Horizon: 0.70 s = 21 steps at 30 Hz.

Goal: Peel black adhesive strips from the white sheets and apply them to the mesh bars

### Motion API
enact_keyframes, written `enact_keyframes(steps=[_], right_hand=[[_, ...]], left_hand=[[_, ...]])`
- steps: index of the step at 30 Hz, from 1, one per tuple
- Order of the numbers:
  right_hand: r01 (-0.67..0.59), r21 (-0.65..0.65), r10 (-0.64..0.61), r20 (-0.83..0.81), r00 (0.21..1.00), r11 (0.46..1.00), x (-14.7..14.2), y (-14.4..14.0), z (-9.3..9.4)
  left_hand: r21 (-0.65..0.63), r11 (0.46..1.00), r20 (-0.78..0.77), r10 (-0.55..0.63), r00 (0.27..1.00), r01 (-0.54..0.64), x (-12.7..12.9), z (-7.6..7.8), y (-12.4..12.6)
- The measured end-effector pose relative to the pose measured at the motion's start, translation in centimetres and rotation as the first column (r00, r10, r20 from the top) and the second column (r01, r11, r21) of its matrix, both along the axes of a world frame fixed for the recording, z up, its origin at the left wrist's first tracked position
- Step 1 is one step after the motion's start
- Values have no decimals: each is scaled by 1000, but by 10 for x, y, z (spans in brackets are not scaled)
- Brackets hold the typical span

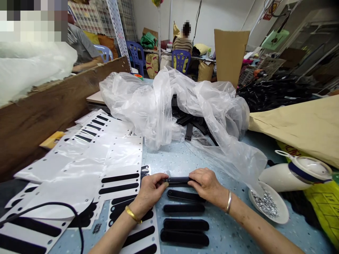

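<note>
My left hand (153, 187) pinches the left end of a slim black strip-shaped piece (178, 180) with rounded ends. At its other end, my right hand (205, 181) grips it between thumb and fingers. Both hands hold the piece level just over the blue speckled table. Below it lies a column of several similar black pieces (184, 209), roughly parallel, the lowest two touching. White sheets with black strips (120, 178) spread out to the left, one of them partly under my left forearm. What the fingertips cover is hidden.
A white bowl (283, 215) of small shiny metal parts sits at the right, beside a white lidded bottle (280, 176). Crumpled clear plastic (148, 109) partly covers more black pieces (188, 131). A wooden board (66, 98) edges the left. Two people sit farther back.
</note>
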State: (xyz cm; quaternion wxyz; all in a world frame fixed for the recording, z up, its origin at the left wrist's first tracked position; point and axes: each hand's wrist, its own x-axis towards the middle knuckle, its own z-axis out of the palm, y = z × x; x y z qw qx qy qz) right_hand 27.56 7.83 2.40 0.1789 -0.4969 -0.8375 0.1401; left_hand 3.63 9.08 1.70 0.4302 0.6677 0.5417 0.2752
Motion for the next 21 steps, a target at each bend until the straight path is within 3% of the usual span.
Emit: enact_keyframes(steps=[8, 21], right_hand=[[16, 37, -13, -90, 996, 999, 2, -1, -2], [-3, 16, 3, -28, 1000, 1000, 1, 0, -1]], left_hand=[[-9, 1000, 24, 3, 1000, -2, 0, 0, 0], [-11, 1000, 20, -1, 1000, 2, 0, 0, 0]])
